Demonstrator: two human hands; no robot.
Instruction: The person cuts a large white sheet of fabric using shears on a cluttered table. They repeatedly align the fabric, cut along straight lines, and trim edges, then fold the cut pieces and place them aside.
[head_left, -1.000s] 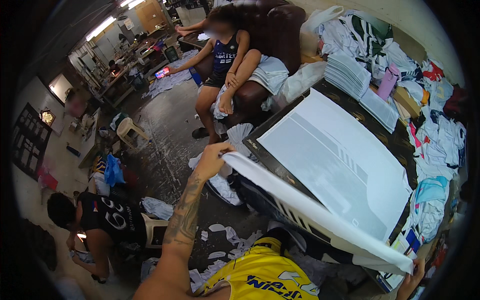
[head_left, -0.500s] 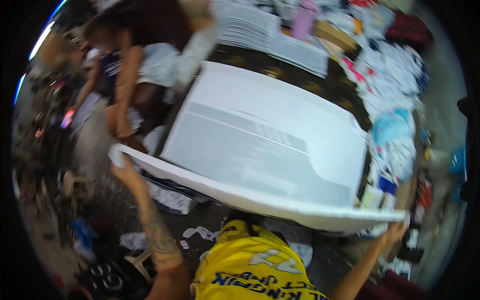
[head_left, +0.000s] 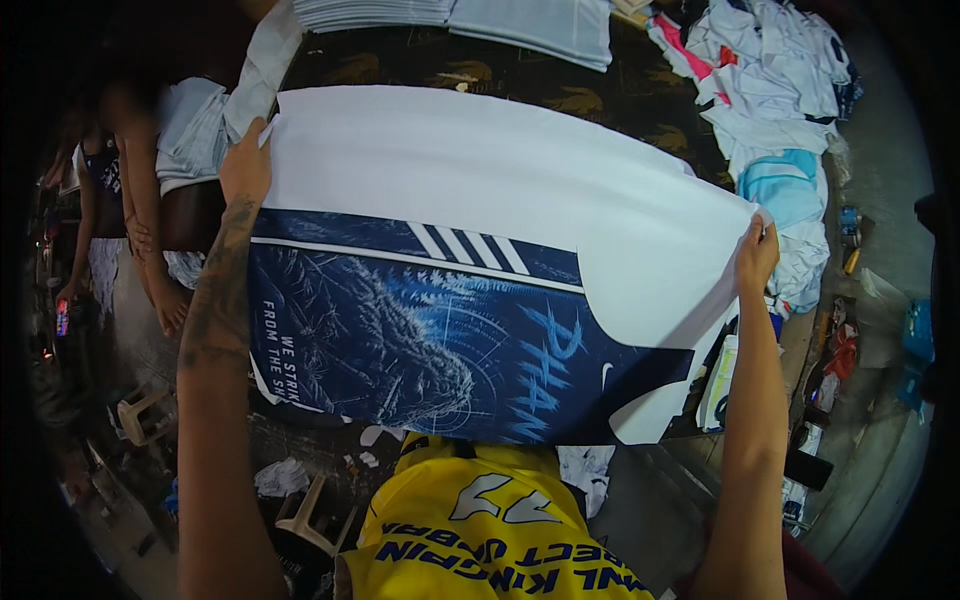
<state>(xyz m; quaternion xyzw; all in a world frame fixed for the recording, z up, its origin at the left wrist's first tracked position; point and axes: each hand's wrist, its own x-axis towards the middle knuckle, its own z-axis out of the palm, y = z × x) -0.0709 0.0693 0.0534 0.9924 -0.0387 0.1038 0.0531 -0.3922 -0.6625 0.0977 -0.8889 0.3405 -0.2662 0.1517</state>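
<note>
Have printed sheet (head_left: pixel 430 330) opened out over table (head_left: pixel 385 65) now, navy print up; ½ s ago held it edge-on nr table front, plain white side showing, w/ grey-printed sheet visible behind, now blocked from sight; also see seated person (head_left: pixel 140 190) farther L than then, cam having swung.

Pinching far L corner w/ left hand (head_left: pixel 247 168), thumb & fingers closed on it; pinching far R corner w/ right hand (head_left: pixel 757 258) likewise, arms wide apart; see sheet's near edge come down just by yellow jersey (head_left: pixel 470 500); can't tell how much touches table.

Note smooth, softly bowed surface, cloth or paper can't tell; broad white margin on far side, curving into navy at R; within navy, shaggy grey-blue texture, brushy light-blue lettering, thin white line, four slanted white bars.

Beyond, see dark tabletop w/ brownish motifs, folded white sheets (head_left: pixel 370 12) stacked neat at far side; to R, rumpled white garments (head_left: pixel 775 90) w/ pink & red bits, turquoise cloth (head_left: pixel 785 178) nearer; to L, folded white cloth (head_left: pixel 190 135) beside seated person; lower L, beige plastic stool (head_left: pixel 145 415), crumpled white cloth (head_left: pixel 283 478) on floor.
</note>
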